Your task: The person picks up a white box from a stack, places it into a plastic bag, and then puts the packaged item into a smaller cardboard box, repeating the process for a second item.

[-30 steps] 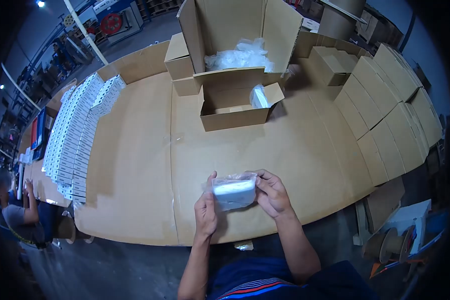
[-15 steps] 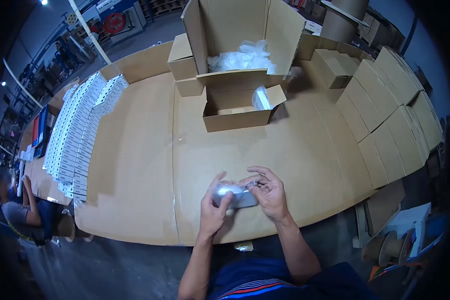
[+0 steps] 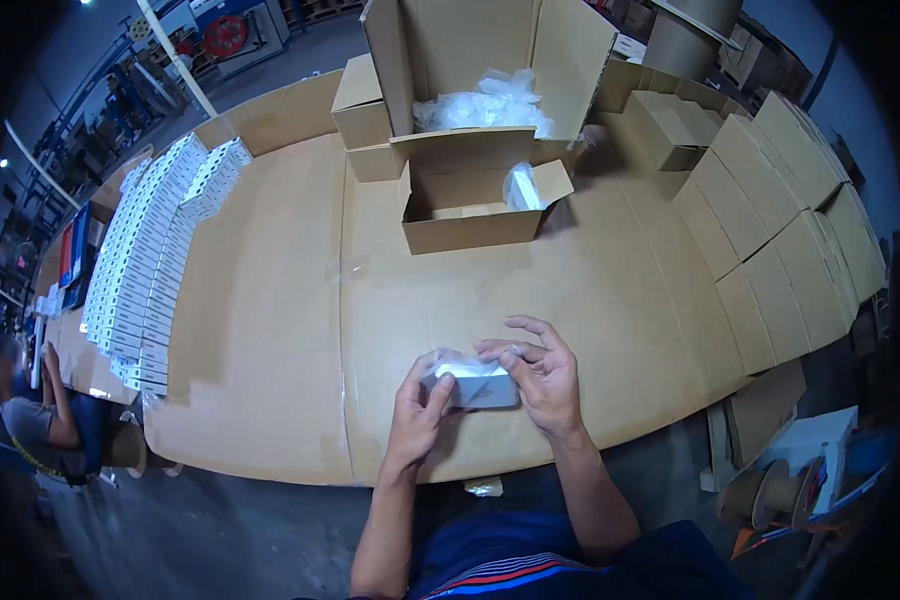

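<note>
Near the table's front edge, a small white box (image 3: 482, 392) in a clear plastic bag is held between both hands. My left hand (image 3: 416, 408) is closed round the box's left end, its thumb on the front face. My right hand (image 3: 550, 388) is at the right end, thumb and index finger pinching the bag's plastic along the top edge. Beyond the hands stands an open brown carton (image 3: 473, 236). One plastic-wrapped white box (image 3: 521, 190) leans at its right end. A larger open carton (image 3: 470, 50) behind contains a heap of clear plastic bags (image 3: 485, 106).
Rows of stacked small white boxes (image 3: 140, 270) line the table's left side. Closed brown cartons (image 3: 770, 215) are stacked along the right, with another carton (image 3: 673, 130) farther back. Cardboard (image 3: 260, 300) covers the table. A seated person (image 3: 45, 415) is at the far left.
The white box has tilted so that its front face shows more. My right fingers have shifted slightly along the bag's top edge. The whole view has moved a little.
</note>
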`<state>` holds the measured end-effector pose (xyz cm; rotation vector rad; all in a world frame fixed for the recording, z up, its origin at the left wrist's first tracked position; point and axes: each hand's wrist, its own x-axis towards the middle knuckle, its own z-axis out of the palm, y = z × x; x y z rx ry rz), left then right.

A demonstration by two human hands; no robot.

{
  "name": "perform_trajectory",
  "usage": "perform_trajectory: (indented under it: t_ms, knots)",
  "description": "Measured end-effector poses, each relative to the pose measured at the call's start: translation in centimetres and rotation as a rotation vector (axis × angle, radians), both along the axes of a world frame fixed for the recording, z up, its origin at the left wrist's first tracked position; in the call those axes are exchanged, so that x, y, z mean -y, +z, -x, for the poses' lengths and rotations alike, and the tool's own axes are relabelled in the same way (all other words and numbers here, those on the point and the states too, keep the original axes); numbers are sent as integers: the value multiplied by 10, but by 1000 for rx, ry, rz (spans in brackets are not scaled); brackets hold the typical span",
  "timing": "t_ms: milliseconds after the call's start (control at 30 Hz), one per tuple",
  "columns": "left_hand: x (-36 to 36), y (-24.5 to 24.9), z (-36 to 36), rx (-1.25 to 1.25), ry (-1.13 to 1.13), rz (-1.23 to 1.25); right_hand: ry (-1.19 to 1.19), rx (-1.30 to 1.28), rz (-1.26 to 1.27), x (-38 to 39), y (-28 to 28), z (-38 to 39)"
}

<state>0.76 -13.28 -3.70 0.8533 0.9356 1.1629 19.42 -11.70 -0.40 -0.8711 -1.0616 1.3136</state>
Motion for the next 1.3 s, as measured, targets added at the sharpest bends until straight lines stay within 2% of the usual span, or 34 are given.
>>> perform_trajectory:
  t_ms: [67, 167, 267, 300, 400, 433, 533, 567, 667, 800, 867, 967, 1100, 1200, 1233, 1300]
  knots:
    - [1, 7, -4, 59, 22, 40, 49, 46, 96, 2, 6, -3]
    - [1, 16, -6, 81, 76, 73, 4, -172, -150, 3, 4, 0]
    - [-2, 30, -10, 70, 146, 89, 178, 69, -319, 2, -17, -27]
    - [-3, 31, -11, 63, 155, 81, 132, 104, -283, 6, -2, -22]
    - [-4, 28, -14, -7, 173, 48, 235, 382, -396, 2, 2, -29]
    - [-3, 27, -15, -41, 178, 37, 215, 424, -275, 4, 14, -23]
    - [-1, 31, -19, -90, 212, 26, 172, 556, -309, -2, 12, -21]
    - [-2, 19, -13, -115, 173, 25, 121, 591, -334, -3, 15, -21]
    - [-3, 8, -10, -74, 217, -29, 153, 555, -181, -1, 18, -23]
    - [-4, 5, -3, -44, 162, 19, 192, 548, -82, 2, 19, -24]
    - [-4, -7, 0, -53, 160, 8, 164, 532, -144, 1, 10, -24]
    - [2, 47, -8, 39, 192, -12, 120, 533, -227, -2, 9, -26]
    - [-2, 46, 5, -436, -72, -394, 117, 598, -302, -6, 17, -30]
    - [-4, 41, 12, -442, -154, -254, 40, 778, -467, -11, 28, -30]
    - [-4, 36, 9, -345, -76, -218, 26, 780, -456, -11, 35, -29]
    - [-7, 36, 11, -365, -111, -217, -4, 786, -433, -12, 50, -27]
